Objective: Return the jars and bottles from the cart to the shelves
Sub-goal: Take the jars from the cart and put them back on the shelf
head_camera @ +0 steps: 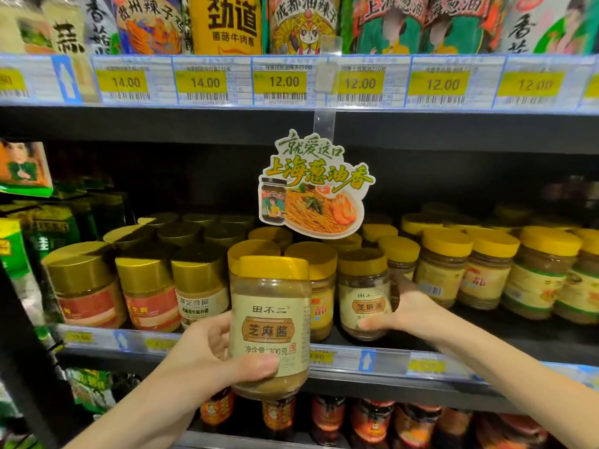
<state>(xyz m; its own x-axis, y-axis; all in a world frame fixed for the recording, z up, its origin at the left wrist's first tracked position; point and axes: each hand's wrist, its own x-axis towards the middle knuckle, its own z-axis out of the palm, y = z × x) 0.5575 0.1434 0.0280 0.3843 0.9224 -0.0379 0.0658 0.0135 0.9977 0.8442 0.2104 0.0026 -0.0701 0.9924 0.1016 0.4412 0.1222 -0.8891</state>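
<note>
Status: task under way; one placement is pending.

- The left hand [207,354] grasps a sesame paste jar [270,322], with the thumb across the lower label and the fingers wrapped behind. The jar is upright, held in the air in front of the middle shelf [428,364], and not yet set down.
- The right hand [411,314] grasps a matching jar [363,296] that stands at the shelf front. Its thumb is on the label and its fingers go round the jar's right side. Judgement: this jar is either being seated or being shifted to open a slot; which one cannot be told.
- The cart is out of view, so what remains to be returned cannot be counted.
- Judgement: the held jar belongs in this row, since its label matches the jar under the right hand.

Held jar: clear plastic with a yellow screw lid, a tan paste filling it nearly to the neck, and a cream label with a brown scroll panel. The lid looks closed and no damage is visible.

Neighbours: gold-lidded jars [146,293] stand to the left and yellow-lidded jars [486,273] to the right, in dense rows.
</note>
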